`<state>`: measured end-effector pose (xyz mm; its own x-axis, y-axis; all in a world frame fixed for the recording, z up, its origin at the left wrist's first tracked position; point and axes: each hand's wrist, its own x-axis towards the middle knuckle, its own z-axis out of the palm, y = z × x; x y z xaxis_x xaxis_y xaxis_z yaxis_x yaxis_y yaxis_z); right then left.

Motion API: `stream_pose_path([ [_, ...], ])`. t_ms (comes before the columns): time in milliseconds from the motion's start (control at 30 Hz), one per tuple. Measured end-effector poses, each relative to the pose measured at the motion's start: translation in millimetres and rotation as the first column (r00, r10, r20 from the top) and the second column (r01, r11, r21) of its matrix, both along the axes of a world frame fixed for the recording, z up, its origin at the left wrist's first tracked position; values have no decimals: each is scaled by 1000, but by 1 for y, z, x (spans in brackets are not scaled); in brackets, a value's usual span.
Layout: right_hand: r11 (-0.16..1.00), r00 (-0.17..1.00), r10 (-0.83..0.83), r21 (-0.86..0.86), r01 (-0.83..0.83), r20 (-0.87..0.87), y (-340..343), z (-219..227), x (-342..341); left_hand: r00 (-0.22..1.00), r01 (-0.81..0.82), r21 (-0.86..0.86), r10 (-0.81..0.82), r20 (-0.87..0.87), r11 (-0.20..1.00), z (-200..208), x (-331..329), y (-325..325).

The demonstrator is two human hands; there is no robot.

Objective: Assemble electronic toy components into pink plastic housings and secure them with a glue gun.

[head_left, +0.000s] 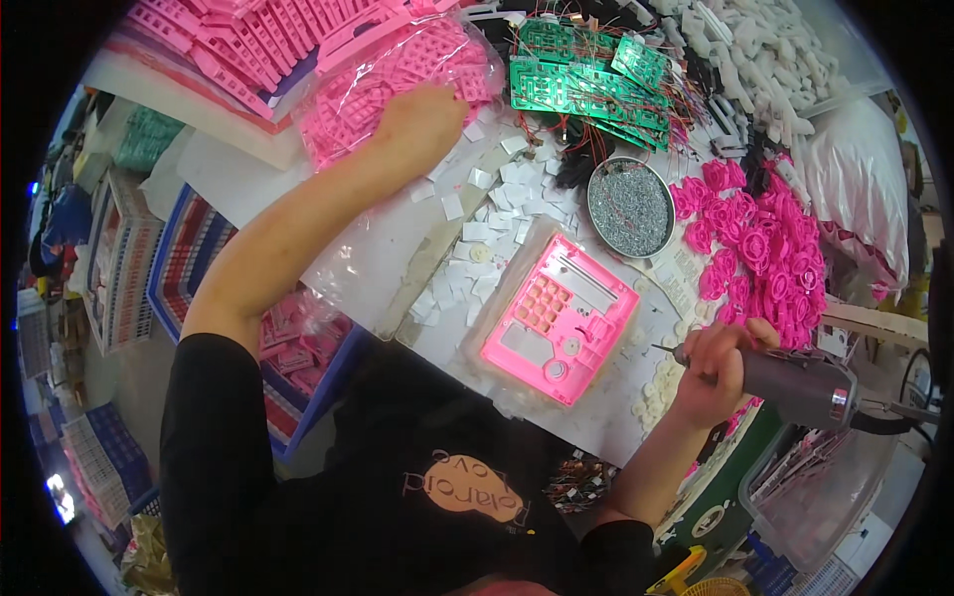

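From here I see the right hand (715,370) clasping a dark power screwdriver (801,387), the left hand (425,124) far off at a bag of pink parts (397,72), its grip hidden from me.

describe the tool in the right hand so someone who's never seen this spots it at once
On the right side of the pale worktable, find the right hand. It grips a power tool, a thick cylinder with a thin bit pointing left toward the pink casing. Its dark body and black cable set it apart from the bright pink parts heaped beyond it.
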<state>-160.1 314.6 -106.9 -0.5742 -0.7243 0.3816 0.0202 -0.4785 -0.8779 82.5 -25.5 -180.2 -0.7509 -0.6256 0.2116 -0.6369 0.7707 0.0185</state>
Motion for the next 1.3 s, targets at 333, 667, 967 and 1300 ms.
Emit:
stream_pose_path([
  [333, 787, 509, -551, -210, 580, -661, 26, 19, 37, 739, 563, 819, 511, -439, -110, 58, 24, 120],
  [667, 987, 465, 124, 159, 36, -876, -13, 2, 80, 798, 577, 472, 583, -153, -667, 40, 25, 195],
  [967, 661, 770, 531, 742, -115, -353, -14, -11, 69, 935, 298, 952, 181, -306, 72, 35, 62, 185],
  [1300, 734, 641, 427, 658, 166, -638, -52, -36, 55, 926, 311, 927, 151, -345, 208, 29, 55, 171],
])
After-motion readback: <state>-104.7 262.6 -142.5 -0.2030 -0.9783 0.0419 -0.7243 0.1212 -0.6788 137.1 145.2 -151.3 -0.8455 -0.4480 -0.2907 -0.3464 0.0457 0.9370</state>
